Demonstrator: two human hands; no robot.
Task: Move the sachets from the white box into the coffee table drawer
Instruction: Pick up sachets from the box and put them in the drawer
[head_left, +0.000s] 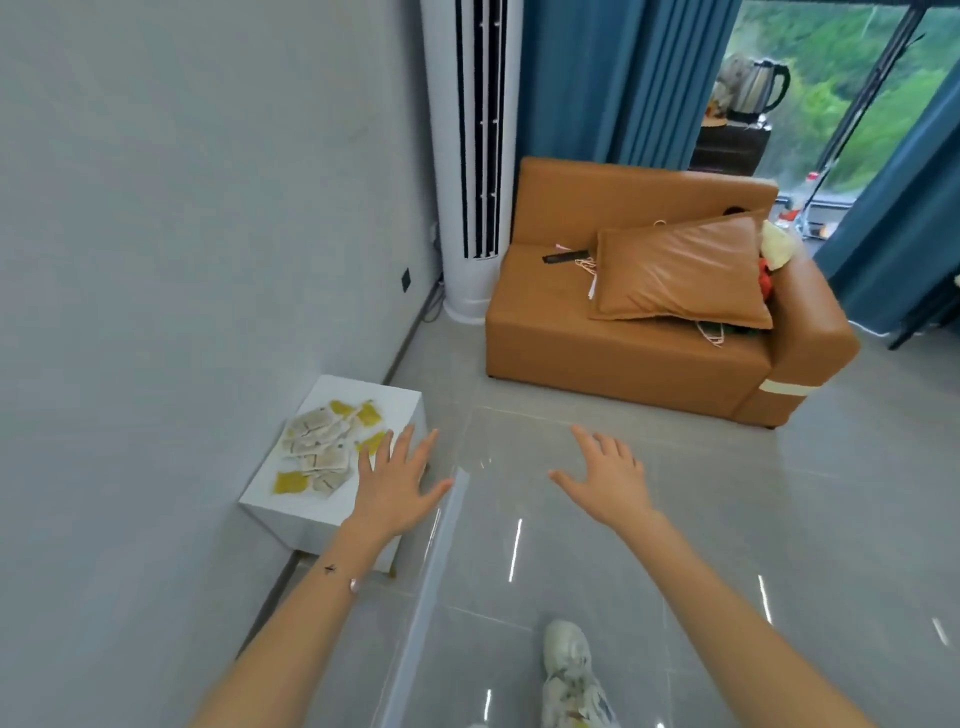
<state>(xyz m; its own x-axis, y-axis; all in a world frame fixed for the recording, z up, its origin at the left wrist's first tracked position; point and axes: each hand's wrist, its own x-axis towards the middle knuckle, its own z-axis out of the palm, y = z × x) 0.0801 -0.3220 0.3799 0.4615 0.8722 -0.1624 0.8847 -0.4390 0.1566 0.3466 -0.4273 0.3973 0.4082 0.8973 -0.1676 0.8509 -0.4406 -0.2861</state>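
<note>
Over the white box (332, 506) w/ sachets (324, 449), left hand (393, 480) splayed, right hand (608, 480) splayed, grips apart, empty

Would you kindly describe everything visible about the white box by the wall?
The white box is a plain, smooth cube standing upright on the grey tiled floor, against the wall. A loose, overlapping pile of beige and yellow sachets lies on its flat top. The open left hand hovers over its right edge; whether it touches is unclear.
</note>
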